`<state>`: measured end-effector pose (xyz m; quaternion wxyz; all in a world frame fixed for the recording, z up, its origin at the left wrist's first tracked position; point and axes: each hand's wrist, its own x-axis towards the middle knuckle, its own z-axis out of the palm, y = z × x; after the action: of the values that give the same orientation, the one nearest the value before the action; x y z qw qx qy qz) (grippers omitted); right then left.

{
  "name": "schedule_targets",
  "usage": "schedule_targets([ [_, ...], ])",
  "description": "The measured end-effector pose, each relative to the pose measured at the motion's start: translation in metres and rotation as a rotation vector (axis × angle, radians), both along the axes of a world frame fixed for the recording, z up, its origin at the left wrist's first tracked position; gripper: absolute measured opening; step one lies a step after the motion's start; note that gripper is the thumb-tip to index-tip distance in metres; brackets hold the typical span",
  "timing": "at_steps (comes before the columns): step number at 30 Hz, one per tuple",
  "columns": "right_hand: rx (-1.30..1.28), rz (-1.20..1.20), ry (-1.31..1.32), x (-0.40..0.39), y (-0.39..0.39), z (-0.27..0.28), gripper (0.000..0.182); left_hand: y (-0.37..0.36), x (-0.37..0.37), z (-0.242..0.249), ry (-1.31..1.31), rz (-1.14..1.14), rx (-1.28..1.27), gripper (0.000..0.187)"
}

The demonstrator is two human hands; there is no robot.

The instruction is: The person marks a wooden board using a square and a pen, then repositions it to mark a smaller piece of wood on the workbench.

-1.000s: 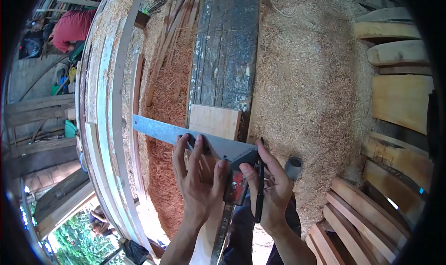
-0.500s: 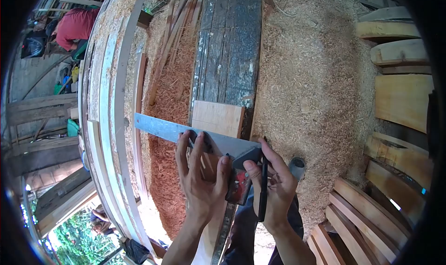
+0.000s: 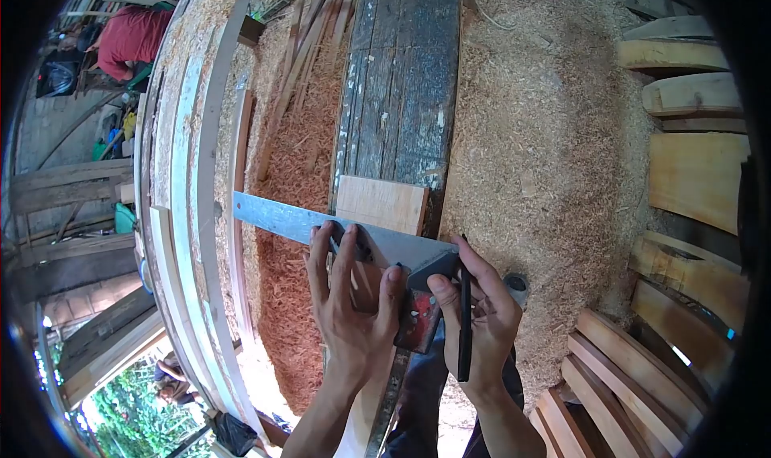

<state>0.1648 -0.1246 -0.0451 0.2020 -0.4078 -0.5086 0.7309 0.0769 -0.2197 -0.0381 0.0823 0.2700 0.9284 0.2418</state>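
Note:
A steel try square lies across a pale wooden board, which rests on the dark, paint-flecked bench. My left hand has its fingers spread and pressed on the blade. My right hand is closed, its thumb and fingers around a black pencil-like marker, close beside the square's dark stock. Below the stock, between my hands, is a red and dark block-like part; its link to the square is unclear.
Wood shavings cover the ground on both sides. Curved timber pieces line the right side. Long planks run along the left. A person in a red shirt bends over at upper left, and another person is at lower left.
The bench, board and square appear slightly further right in view. The marker in my right hand has tilted a little, its lower end now further right. My left hand stays on the blade.

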Motion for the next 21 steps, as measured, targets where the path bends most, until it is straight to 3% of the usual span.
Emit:
schedule_targets([
  [12,-0.088,-0.025,-0.024,-0.0005,0.0,0.0036,0.043,0.0004,0.001,-0.0022,0.001,0.036,0.054,0.056],
  [18,0.009,0.062,-0.044,0.0028,0.0048,0.004,0.045,-0.0014,-0.0006,-0.0056,0.077,0.056,-0.021,0.051],
  [20,0.123,0.121,-0.195,0.0044,0.0085,0.005,0.044,-0.0003,-0.0009,-0.0036,0.131,0.027,-0.103,0.047],
  [21,0.128,0.037,-0.125,0.0028,0.0088,0.0039,0.042,-0.0003,-0.0016,-0.0029,0.14,0.038,-0.095,0.045],
])
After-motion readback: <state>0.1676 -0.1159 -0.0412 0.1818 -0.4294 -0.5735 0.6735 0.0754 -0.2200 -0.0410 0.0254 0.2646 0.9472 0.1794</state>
